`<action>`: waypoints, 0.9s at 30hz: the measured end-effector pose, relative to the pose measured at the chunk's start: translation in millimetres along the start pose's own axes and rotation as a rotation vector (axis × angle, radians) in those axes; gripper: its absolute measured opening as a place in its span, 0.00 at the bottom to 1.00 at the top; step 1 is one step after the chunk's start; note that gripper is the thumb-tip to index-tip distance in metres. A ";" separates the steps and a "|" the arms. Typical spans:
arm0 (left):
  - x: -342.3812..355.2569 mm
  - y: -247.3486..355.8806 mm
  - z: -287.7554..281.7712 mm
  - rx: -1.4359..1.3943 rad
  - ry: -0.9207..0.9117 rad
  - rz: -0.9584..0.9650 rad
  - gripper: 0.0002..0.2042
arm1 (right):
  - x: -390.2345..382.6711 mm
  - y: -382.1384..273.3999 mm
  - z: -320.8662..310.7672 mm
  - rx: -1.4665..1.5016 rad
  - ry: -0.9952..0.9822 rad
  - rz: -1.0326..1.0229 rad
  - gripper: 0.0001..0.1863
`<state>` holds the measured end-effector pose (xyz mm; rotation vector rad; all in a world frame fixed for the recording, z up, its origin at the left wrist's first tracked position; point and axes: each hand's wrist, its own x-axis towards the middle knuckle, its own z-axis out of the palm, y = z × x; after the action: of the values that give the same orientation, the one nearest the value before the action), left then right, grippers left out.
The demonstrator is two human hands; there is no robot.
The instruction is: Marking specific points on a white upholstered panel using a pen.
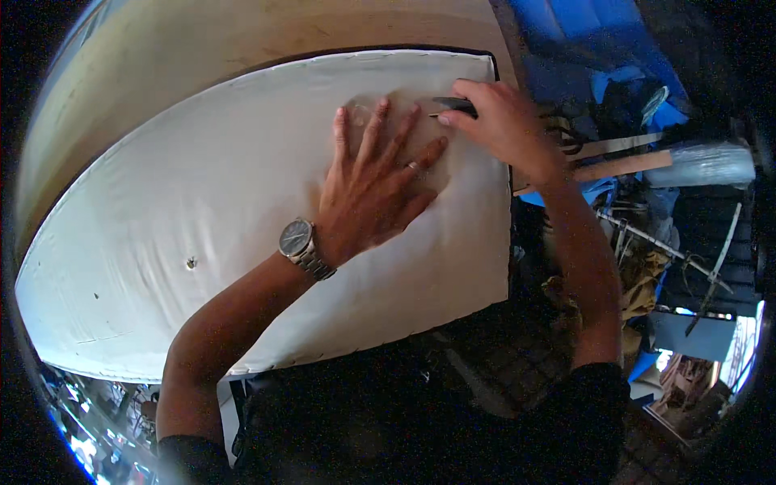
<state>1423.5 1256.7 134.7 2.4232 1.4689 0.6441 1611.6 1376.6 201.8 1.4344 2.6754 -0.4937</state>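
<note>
A large white padded panel (242, 178), curved to a point at the left and cut straight at the right, lies before me. My left hand (376, 178) rests flat on it with the fingers spread, a ring on one finger and a metal watch (297, 238) on the wrist. Near the panel's far right corner, my right hand (501, 121) is closed around a small dark hand tool (457, 105). Its dark end points left toward my left fingertips; its exact kind is partly hidden by my fingers. A small hole (191, 263) marks the cover left of my left forearm.
The panel lies on a wooden surface (267, 40) that shows beyond its far edge. To the right are wooden strips (622, 166), a roll in clear plastic (711, 164), blue sheeting (582, 24) and crumpled brown paper (643, 283). Paved floor (517, 356) shows below the panel's right end.
</note>
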 end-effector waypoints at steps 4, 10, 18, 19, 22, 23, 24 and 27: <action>2.1 3.1 3.4 -0.038 -0.061 0.042 0.34 | -0.8 20.3 1.7 0.033 0.077 0.012 0.19; 26.5 42.6 29.0 -0.214 0.071 0.012 0.32 | 0.4 36.1 -5.8 0.230 0.099 0.007 0.21; 7.1 35.9 30.3 -0.122 -0.040 0.059 0.35 | 15.4 10.5 4.5 0.109 -0.035 -0.038 0.18; 2.4 38.9 25.4 -0.163 -0.073 0.069 0.35 | 16.7 15.8 10.2 0.112 0.029 -0.053 0.19; -12.4 33.6 11.0 -0.207 -0.140 0.089 0.34 | 19.7 35.9 23.5 0.181 0.105 -0.026 0.20; -14.6 28.7 6.0 -0.212 -0.170 0.099 0.34 | 20.0 41.3 26.5 0.244 0.117 0.014 0.21; -15.2 23.2 -1.6 -0.221 -0.202 0.092 0.32 | 20.5 39.2 26.6 0.252 0.116 0.014 0.21; -10.9 16.5 -7.9 -0.158 -0.240 0.094 0.32 | 17.3 29.2 15.5 0.179 0.134 0.023 0.22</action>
<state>1428.3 1239.2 145.8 2.3626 1.1713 0.4501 1624.3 1400.6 176.3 1.5969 2.7755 -0.6741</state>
